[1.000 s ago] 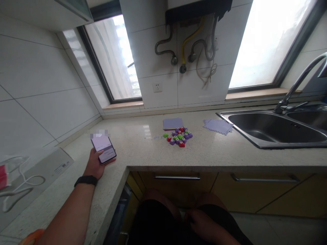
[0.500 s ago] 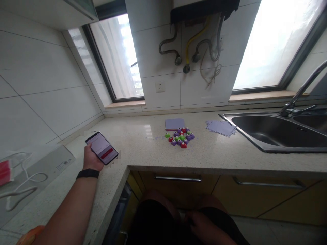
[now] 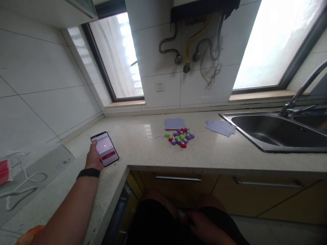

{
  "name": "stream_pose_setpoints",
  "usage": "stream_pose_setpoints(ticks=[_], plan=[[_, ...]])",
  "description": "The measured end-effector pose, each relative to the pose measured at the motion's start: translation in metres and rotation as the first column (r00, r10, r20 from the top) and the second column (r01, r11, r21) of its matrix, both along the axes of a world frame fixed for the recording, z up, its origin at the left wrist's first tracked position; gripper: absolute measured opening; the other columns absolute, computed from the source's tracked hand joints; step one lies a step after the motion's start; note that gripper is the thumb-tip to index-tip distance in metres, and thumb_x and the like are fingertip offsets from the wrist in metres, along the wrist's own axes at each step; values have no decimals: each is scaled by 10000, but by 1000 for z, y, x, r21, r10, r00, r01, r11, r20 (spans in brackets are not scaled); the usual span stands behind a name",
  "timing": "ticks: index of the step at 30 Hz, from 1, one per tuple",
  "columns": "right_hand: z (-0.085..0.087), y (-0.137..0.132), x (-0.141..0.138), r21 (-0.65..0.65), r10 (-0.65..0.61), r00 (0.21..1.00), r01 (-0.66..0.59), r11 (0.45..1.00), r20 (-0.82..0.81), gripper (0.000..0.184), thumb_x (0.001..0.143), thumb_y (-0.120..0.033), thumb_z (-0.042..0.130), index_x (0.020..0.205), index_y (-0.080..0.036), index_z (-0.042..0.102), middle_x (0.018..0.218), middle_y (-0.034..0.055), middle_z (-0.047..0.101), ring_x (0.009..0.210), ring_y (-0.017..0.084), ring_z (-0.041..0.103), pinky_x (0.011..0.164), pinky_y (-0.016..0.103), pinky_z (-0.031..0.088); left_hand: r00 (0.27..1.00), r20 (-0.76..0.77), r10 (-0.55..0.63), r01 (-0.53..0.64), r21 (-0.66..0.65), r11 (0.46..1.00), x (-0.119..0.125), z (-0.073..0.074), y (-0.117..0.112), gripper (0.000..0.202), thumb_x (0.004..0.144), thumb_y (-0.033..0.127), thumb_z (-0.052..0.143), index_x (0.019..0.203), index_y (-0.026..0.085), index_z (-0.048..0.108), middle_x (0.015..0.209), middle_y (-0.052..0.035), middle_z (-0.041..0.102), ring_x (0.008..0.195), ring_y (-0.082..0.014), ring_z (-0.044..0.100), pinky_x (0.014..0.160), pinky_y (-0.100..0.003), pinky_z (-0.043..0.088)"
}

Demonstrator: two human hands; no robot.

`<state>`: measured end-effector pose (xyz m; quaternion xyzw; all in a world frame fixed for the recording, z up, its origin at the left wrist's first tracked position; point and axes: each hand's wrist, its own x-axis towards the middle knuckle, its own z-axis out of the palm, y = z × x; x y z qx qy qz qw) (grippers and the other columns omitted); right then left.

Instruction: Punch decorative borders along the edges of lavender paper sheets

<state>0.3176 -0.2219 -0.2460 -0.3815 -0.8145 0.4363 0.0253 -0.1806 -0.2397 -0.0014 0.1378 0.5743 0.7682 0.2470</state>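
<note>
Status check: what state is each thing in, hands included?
Phone, screen lit
Left hand, closed around phone
Right hand, shadowed, grip unclear
Colourful pieces, loosely clustered
Lilac stack behind them, fairly neat
Lilac sheets near sink, fanned out
Cabinet fronts, shut
Wall socket, nothing plugged in

At 3 o'clock we see a steel sink (image 3: pixel 276 133) with its tap (image 3: pixel 286 109). At 2 o'clock is a bright window (image 3: pixel 255 51); at 12 o'clock, a wall socket (image 3: pixel 159 86). At 8 o'clock, a white cable (image 3: pixel 30 189) lies over a pale box (image 3: pixel 60 158).

A kitchen is showing here. A metal sink (image 3: pixel 265 127) is sitting in the counter (image 3: pixel 143 153), a faucet (image 3: pixel 289 109) rising behind it
</note>
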Motion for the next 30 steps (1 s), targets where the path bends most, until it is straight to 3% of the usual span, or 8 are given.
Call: stream_pose_setpoints(ticks=[11, 18, 23, 27, 30], plan=[[7, -1, 0, 1, 2, 1000, -2, 1000, -23, 254, 823, -182, 585, 968, -208, 792, 1022, 85, 831, 944, 269, 769, 790, 318, 491, 994, -45, 97, -98, -10, 995, 9, 1, 3, 297, 934, 386, 664, 1131, 171, 717, 859, -54, 741, 669, -230, 738, 695, -452, 658], [6, -2, -1, -4, 9, 1000, -9, 1000, -2, 246, 831, -220, 594, 971, -207, 796, 1012, 89, 831, 937, 275, 768, 783, 321, 497, 990, -127, 68, -70, -15, 997, 9, -2, 1, 266, 824, 264, 811, 1060, 166, 737, 801, -52, 729, 776, -274, 766, 709, -460, 662], [7, -1, -1, -20, -6, 1000, 6, 1000, 17, 265, 813, -242, 609, 991, -229, 806, 1040, 85, 829, 965, 284, 757, 822, 335, 505, 984, -171, 51, -58, -33, 998, 14, -2, 0, 354, 741, 170, 862, 1073, 156, 741, 892, -96, 763, 811, -301, 777, 710, -488, 663], [10, -1, -1, -34, -3, 1000, 4, 999, 13, 297, 793, -215, 595, 1000, -228, 807, 1051, 85, 828, 975, 281, 751, 837, 331, 504, 982, -184, 37, -47, -50, 998, 15, -1, 0, 407, 718, 164, 885, 1100, 156, 746, 935, -109, 773, 760, -287, 769, 679, -482, 663], [13, -2, -1, -34, -4, 1000, 4, 999, 14, 297, 795, -208, 587, 994, -227, 807, 1040, 85, 828, 968, 277, 751, 842, 331, 504, 986, -158, 58, -68, -56, 996, 14, -1, 1, 317, 800, 245, 836, 1089, 158, 738, 860, -83, 755, 721, -271, 763, 662, -463, 664]])
